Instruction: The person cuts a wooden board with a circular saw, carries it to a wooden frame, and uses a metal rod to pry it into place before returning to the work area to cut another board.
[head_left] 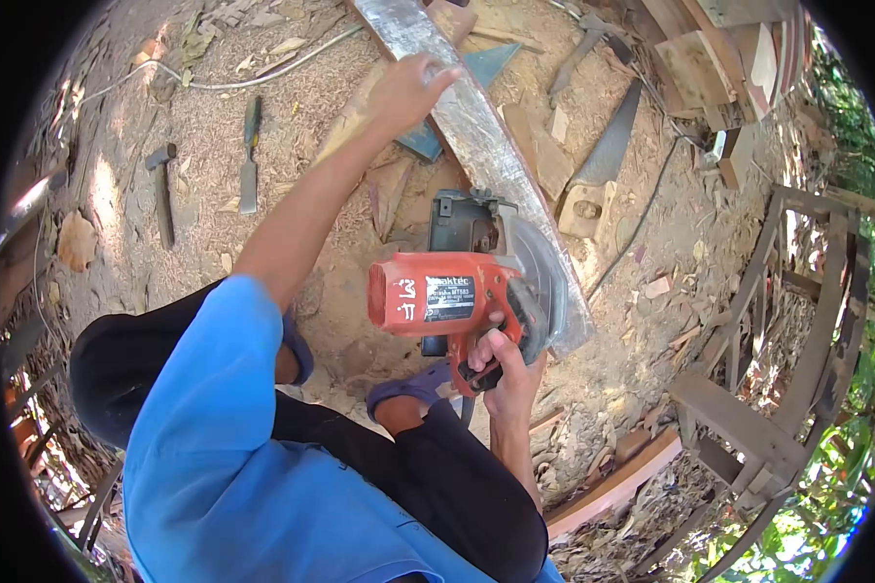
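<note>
A long wooden board (496, 146) with a pale, worn face runs diagonally from the top of the view to the middle right. My left hand (410, 95) grips its upper part, with the thumb lying across the face. Near the board's lower end sits a red circular saw (436, 291), its blade guard over the wood. My right hand (501, 364) is wrapped around the saw's rear handle. The blade itself is hidden. Under the board, beside my left hand, a blue flat piece (491, 64) shows partly.
A handsaw (608, 146) lies right of the board. A chisel (250, 160) and a hammer (162, 194) rest on the sawdust-covered ground at left. Wood offcuts (695, 73) are piled upper right, and a wooden frame (749, 423) stands at right. A cable (642, 223) crosses the ground.
</note>
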Demonstrator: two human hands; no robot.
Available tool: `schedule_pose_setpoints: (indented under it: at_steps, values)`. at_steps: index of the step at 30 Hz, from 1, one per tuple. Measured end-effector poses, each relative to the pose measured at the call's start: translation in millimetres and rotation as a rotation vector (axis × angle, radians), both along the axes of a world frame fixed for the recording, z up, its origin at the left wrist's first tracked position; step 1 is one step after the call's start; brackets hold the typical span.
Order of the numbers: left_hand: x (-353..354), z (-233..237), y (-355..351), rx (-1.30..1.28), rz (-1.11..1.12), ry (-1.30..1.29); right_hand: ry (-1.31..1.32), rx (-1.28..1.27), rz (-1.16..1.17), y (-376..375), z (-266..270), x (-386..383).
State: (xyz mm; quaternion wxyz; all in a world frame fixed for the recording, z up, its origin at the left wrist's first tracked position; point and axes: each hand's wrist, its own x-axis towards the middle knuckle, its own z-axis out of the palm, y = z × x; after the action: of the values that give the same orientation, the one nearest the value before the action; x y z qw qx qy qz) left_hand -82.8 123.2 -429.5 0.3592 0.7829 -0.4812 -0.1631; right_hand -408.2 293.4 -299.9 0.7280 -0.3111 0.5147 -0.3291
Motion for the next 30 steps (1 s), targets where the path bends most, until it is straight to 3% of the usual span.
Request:
schedule_pose_setpoints:
  at_steps: [4, 10, 17, 30]
  values:
    - [3, -31, -58, 0.051, -0.011, -0.479, 0.015, -0.029, -0.004, 3, -7, -1]
    - [1, -56, -59, 0.159, -0.051, -0.61, -0.005, -0.016, -0.07, -2, -2, 7]
    - [1, -67, -65, 0.12, -0.046, -0.538, 0.01, -0.052, -0.043, 4, -8, 1]
    - [2, -23, -55, 0.214, -0.13, -0.357, -0.004, -0.035, -0.059, 3, -9, 5]
